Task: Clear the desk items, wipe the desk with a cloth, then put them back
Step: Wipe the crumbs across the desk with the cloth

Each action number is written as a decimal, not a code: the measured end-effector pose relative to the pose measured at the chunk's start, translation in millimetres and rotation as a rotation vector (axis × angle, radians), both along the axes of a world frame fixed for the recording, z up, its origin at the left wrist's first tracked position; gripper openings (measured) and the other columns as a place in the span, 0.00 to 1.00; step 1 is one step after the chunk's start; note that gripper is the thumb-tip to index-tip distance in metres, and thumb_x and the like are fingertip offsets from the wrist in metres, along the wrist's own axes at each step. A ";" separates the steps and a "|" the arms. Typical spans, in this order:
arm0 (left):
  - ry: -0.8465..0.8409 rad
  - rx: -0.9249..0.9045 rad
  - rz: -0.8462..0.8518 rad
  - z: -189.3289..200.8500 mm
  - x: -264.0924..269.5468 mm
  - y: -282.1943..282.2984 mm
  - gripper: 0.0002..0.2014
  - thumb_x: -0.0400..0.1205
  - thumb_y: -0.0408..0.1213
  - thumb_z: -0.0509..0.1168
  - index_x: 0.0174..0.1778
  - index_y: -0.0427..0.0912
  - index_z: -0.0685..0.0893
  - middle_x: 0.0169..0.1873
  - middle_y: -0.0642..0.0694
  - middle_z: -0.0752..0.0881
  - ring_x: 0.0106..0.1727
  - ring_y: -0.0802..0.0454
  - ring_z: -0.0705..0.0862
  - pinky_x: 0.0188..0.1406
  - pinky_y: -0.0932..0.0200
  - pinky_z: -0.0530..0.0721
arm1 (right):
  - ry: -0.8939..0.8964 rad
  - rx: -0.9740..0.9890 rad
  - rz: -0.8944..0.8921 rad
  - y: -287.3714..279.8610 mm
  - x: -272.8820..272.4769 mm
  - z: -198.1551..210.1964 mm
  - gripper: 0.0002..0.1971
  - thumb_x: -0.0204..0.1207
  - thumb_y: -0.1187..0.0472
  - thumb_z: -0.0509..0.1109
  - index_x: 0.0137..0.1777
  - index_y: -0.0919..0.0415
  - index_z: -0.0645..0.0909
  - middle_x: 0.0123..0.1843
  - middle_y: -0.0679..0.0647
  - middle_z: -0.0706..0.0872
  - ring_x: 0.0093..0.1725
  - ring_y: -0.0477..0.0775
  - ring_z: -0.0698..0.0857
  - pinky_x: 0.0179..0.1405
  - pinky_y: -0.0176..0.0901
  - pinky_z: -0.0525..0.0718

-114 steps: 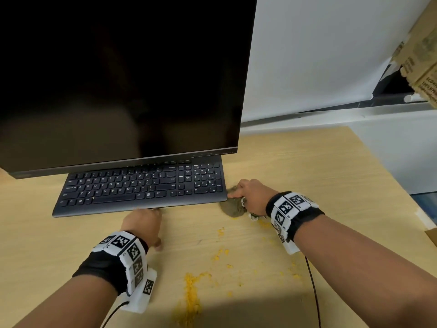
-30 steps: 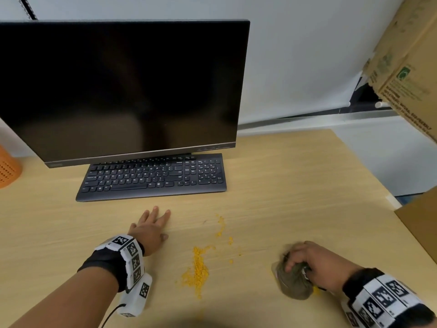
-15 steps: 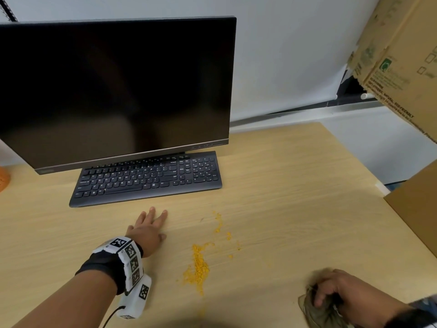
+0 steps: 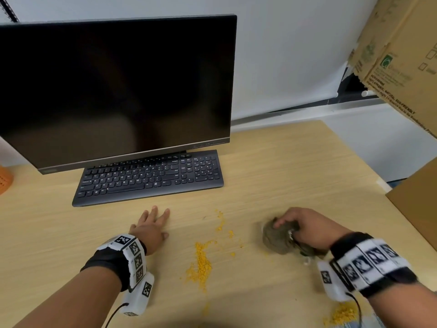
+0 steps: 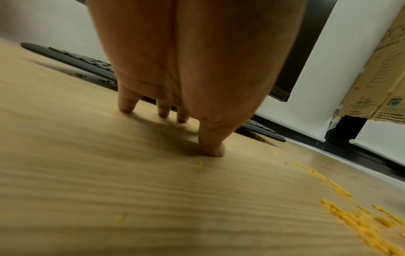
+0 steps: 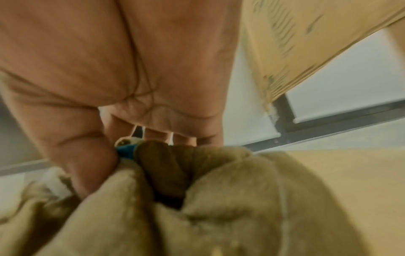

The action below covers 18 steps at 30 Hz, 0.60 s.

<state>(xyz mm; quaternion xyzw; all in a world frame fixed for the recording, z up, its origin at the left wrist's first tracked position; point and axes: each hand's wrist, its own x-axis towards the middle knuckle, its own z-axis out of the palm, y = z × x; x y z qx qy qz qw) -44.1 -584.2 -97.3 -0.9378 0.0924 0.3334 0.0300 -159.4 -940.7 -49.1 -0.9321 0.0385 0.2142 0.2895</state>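
Note:
My right hand (image 4: 299, 227) grips a bunched grey-brown cloth (image 4: 276, 239) and presses it on the wooden desk (image 4: 295, 162), right of the yellow crumbs (image 4: 201, 263). In the right wrist view the cloth (image 6: 230, 199) bulges under my curled fingers. My left hand (image 4: 151, 224) lies flat on the desk with straight fingers (image 5: 163, 110), a little in front of the black keyboard (image 4: 151, 177). The crumbs (image 5: 359, 223) run in a streak between my two hands. More crumbs (image 4: 343, 314) lie under my right forearm.
A dark monitor (image 4: 115, 88) stands behind the keyboard. Cardboard boxes (image 4: 402, 60) hang over the far right, and another box (image 4: 418, 200) meets the desk's right edge. An orange basket (image 4: 4, 179) peeks in at the far left.
My right hand pulled the cloth from the keyboard's corner back to the near edge, then pushed it forward and left toward the crumbs. My left hand has stayed flat.

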 end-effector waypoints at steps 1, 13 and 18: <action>0.001 0.004 -0.002 0.6 0.0 -0.1 0.33 0.88 0.45 0.51 0.83 0.54 0.36 0.82 0.45 0.34 0.84 0.43 0.38 0.82 0.40 0.52 | -0.002 -0.007 0.000 9.2 13.8 -3.0 0.24 0.74 0.73 0.65 0.55 0.40 0.83 0.58 0.41 0.79 0.59 0.44 0.79 0.60 0.32 0.76; 0.022 -0.014 0.025 0.0 3.5 -1.0 0.34 0.87 0.45 0.54 0.83 0.55 0.38 0.82 0.46 0.34 0.84 0.43 0.38 0.82 0.39 0.51 | -0.055 -0.161 0.031 90.2 122.6 -45.5 0.27 0.78 0.71 0.61 0.77 0.52 0.71 0.73 0.57 0.76 0.69 0.59 0.78 0.70 0.45 0.76; 0.018 -0.016 0.016 -3.2 4.4 1.1 0.35 0.87 0.46 0.53 0.83 0.56 0.37 0.82 0.46 0.34 0.84 0.43 0.38 0.82 0.39 0.51 | -0.027 -0.126 0.229 93.8 111.6 -47.0 0.29 0.76 0.73 0.60 0.74 0.48 0.75 0.75 0.54 0.76 0.70 0.57 0.77 0.72 0.45 0.73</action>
